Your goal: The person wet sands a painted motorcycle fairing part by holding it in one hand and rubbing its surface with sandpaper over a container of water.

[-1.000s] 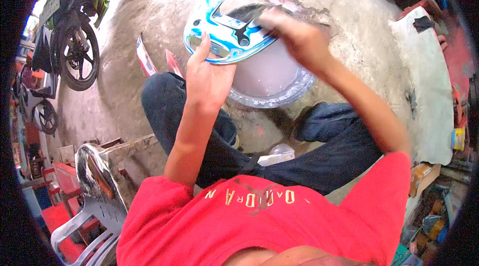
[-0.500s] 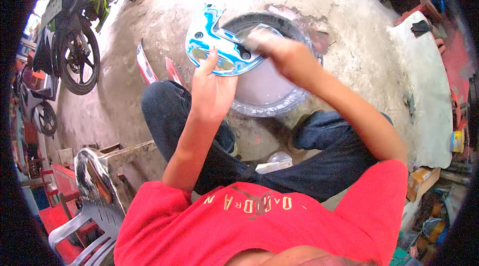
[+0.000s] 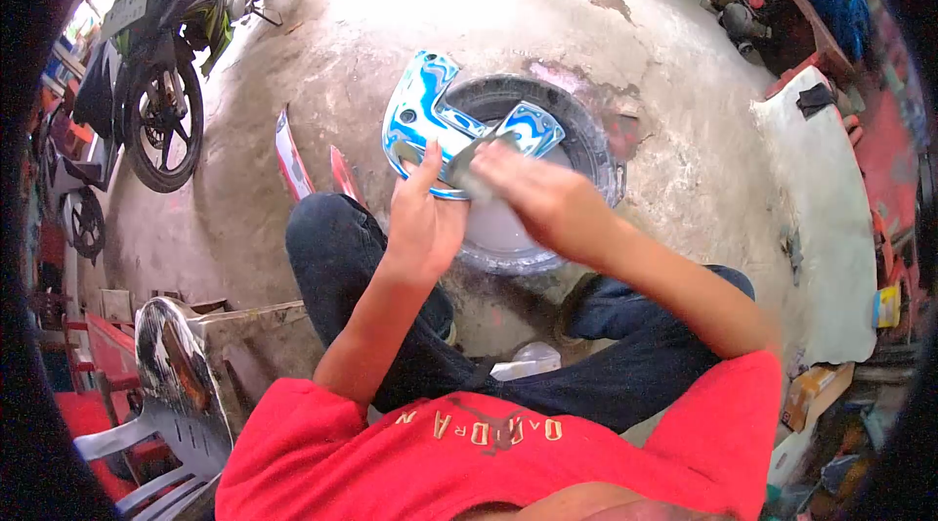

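Note:
A curved blue-and-white motorcycle fairing panel (image 3: 420,115) is held over a round basin (image 3: 596,184) of cloudy water. My left hand (image 3: 428,223) grips the panel's near edge, thumb on top and the other fingers hidden beneath. My right hand (image 3: 537,194) is closed over a dark grey sheet of sandpaper (image 3: 469,164), pressed flat on the panel's middle. Its fingertips are slightly blurred.
Two narrow red-and-white panels (image 3: 291,154) lie on the concrete floor left of my knee. A parked motorcycle (image 3: 161,81) stands at the upper left, and a plastic chair (image 3: 176,423) at the lower left. A long pale panel (image 3: 821,228) lies on the right.
My right hand with the sandpaper has moved from the panel's right arm toward its middle, uncovering that arm's blue-and-white end. The whole view has shifted slightly, so things sit lower.

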`<state>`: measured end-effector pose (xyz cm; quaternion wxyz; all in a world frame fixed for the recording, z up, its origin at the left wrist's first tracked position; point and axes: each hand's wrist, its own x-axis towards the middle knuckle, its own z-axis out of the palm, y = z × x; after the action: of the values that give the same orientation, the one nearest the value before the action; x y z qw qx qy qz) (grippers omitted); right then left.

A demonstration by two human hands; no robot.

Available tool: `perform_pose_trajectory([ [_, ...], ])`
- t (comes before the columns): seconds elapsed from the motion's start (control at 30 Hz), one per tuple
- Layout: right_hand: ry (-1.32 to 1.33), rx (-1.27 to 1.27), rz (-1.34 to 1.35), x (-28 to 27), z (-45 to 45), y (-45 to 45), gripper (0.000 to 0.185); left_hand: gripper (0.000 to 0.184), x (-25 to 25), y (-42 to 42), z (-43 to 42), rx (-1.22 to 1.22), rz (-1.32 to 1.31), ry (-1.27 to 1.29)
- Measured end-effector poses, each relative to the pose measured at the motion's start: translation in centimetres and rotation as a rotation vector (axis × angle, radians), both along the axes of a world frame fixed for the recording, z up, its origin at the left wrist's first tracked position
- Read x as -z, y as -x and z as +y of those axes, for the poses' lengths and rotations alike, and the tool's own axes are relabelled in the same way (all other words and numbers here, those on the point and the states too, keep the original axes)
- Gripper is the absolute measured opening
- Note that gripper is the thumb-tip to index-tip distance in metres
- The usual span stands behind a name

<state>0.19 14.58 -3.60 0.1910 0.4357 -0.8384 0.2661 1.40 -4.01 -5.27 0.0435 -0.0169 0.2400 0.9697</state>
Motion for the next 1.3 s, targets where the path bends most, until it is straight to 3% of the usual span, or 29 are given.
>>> perform_pose_trajectory([
  [0.03, -0.016, -0.073, 0.005, -1.2, -0.5, -1.0, 0.043, 0.032, 0.8, 0.2, -0.4, 0.023, -0.025, -0.01],
  [0.2, 0.009, 0.296, -0.181, 1.1, 3.0, 4.4, 0.037, 0.032, -0.2, 0.0, 0.0, -0.02, -0.01, -0.018],
  [0.3, -0.036, 0.068, 0.012, 0.4, 0.8, 0.9, 0.041, 0.032, -0.2, 0.1, 0.0, -0.028, 0.006, -0.004],
  [0.4, -0.013, -0.087, 0.014, -0.5, 0.5, 0.3, 0.042, 0.032, 0.1, 0.2, -0.5, 0.05, -0.003, -0.034],
  [0.5, 0.025, 0.264, -0.257, 0.1, 2.8, 4.1, 0.042, 0.032, -0.6, -0.3, -0.2, -0.02, 0.007, -0.02],
  [0.63, -0.007, -0.017, 0.053, 0.0, 0.3, 0.8, 0.04, 0.031, -0.6, -0.1, -0.1, 0.007, -0.007, -0.028],
  [0.73, -0.02, -0.033, 0.02, -0.4, 1.0, 1.2, 0.04, 0.031, 0.3, 0.1, -0.8, 0.046, -0.037, -0.036],
  [0.8, 0.044, 0.148, -0.221, 0.2, 2.7, 4.0, 0.039, 0.031, 0.0, 0.1, -0.2, -0.003, 0.026, -0.031],
  [0.87, 0.042, 0.151, -0.228, 0.3, 3.0, 4.0, 0.043, 0.031, -0.2, 0.2, -0.2, -0.003, 0.022, -0.029],
  [0.97, -0.018, -0.051, -0.083, -0.8, 0.2, -0.1, 0.047, 0.031, 0.5, 0.4, -0.6, 0.047, 0.012, -0.032],
  [1.07, 0.022, 0.009, -0.09, 0.4, 1.8, 2.3, 0.043, 0.031, -0.5, -0.1, -0.5, 0.032, 0.021, -0.083],
  [1.1, 0.018, 0.071, -0.224, -0.1, 2.7, 3.6, 0.04, 0.031, -1.0, -0.3, -0.2, 0.013, 0.021, -0.07],
  [1.13, 0.03, 0.277, -0.266, 0.4, 2.8, 4.3, 0.038, 0.031, -0.8, -0.4, -0.2, 0.011, 0.034, -0.061],
  [1.3, -0.044, -0.049, -0.037, -0.3, 0.0, -0.1, 0.049, 0.031, 0.5, 0.0, -0.9, 0.06, 0.002, -0.041],
])
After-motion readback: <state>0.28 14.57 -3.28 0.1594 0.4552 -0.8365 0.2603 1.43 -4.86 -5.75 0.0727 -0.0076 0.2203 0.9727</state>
